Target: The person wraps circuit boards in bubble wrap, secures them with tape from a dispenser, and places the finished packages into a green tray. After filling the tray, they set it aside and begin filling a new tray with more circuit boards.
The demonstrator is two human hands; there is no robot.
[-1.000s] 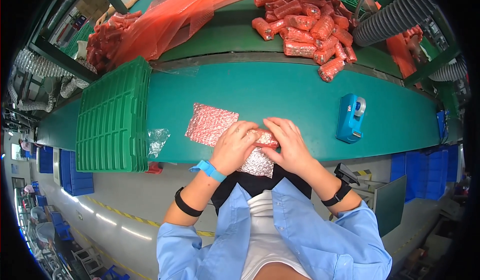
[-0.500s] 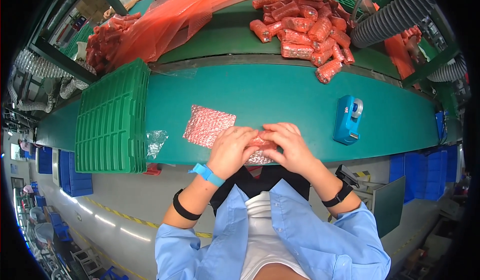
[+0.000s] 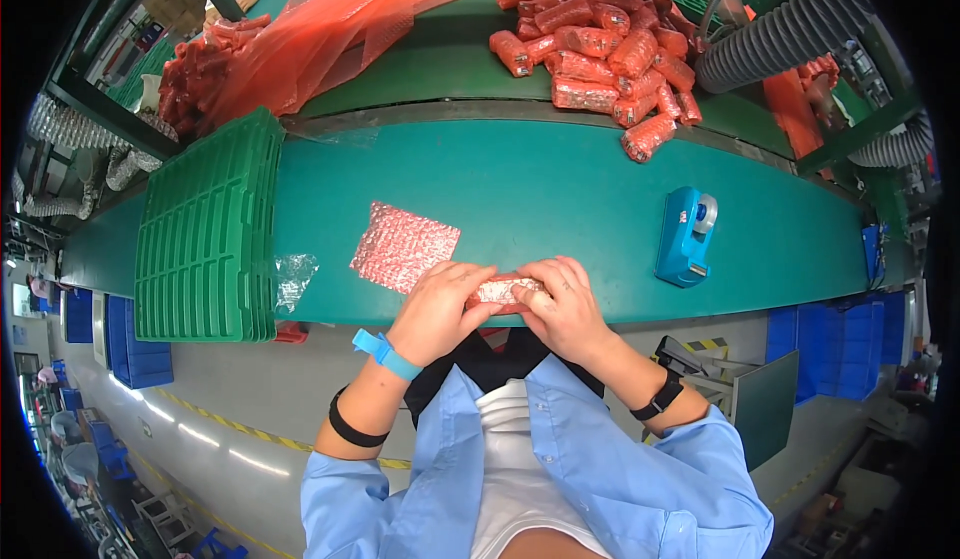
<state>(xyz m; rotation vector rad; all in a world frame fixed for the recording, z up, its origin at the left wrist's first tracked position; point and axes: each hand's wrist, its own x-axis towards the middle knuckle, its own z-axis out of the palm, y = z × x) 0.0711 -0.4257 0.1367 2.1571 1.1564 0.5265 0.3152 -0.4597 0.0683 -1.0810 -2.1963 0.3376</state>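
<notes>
Between my two hands, at the near edge of the green table (image 3: 500,189), is a small roll of pinkish bubble wrap (image 3: 497,291). My left hand (image 3: 436,304) grips its left end and my right hand (image 3: 562,304) its right end, fingers curled around it. Whatever lies inside the roll is hidden. Just beyond my left hand a flat pink bubble-wrap sheet (image 3: 405,246) lies on the table. A blue tape dispenser (image 3: 685,237) with a clear roll stands to the right of my right hand, apart from it.
Green plastic trays (image 3: 210,234) stand at the left, beside a scrap of clear bubble wrap (image 3: 294,281). Many red-wrapped rolls (image 3: 610,49) are heaped at the far right. Red bubble-wrap sheets (image 3: 330,34) lie far left. A grey hose (image 3: 780,34) hangs at right.
The bubble wrap in my hands has been rolled up; its silvery flap no longer hangs below my fingers. My right thumb now presses on top of the roll. The view has shifted slightly.
</notes>
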